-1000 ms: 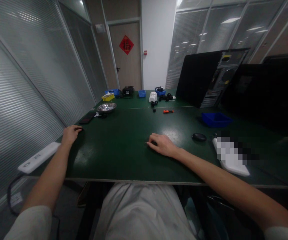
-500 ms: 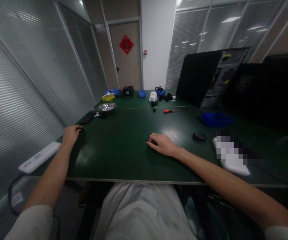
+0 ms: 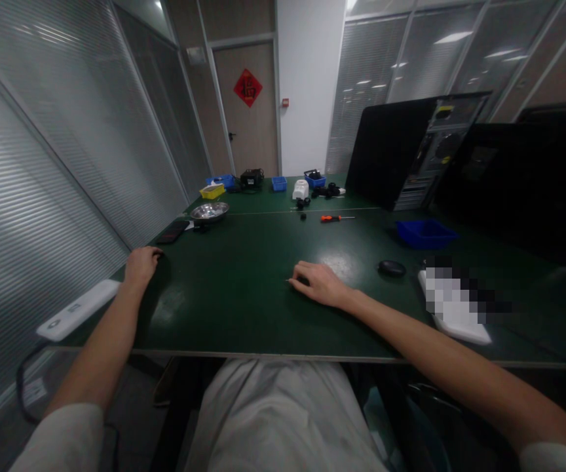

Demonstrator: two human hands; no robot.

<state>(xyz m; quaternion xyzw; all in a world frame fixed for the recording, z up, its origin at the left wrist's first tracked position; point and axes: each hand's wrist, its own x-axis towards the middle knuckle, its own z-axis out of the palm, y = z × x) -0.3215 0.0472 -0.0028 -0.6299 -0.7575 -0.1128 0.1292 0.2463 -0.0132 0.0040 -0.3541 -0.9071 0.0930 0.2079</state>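
On the green table (image 3: 244,314), my right hand (image 3: 318,283) rests right of the middle with thumb and fingertips pinched together. A tiny pale tip (image 3: 288,280) sticks out from the pinch; what it belongs to is too small to make out. My left hand (image 3: 141,264) lies at the table's left edge, its fingers curled, near a dark phone (image 3: 173,231). Whether anything is under its fingertips is hidden. A white power strip (image 3: 79,309) sits beside my left forearm. To the right of my right hand is a black mouse (image 3: 392,268).
Farther back are a metal bowl (image 3: 209,211), an orange screwdriver (image 3: 331,218), a yellow tray (image 3: 213,191), small blue baskets and a white device (image 3: 301,189). At right stand a blue tray (image 3: 425,235), a computer case (image 3: 411,157) and a white object (image 3: 452,311), partly pixelated.
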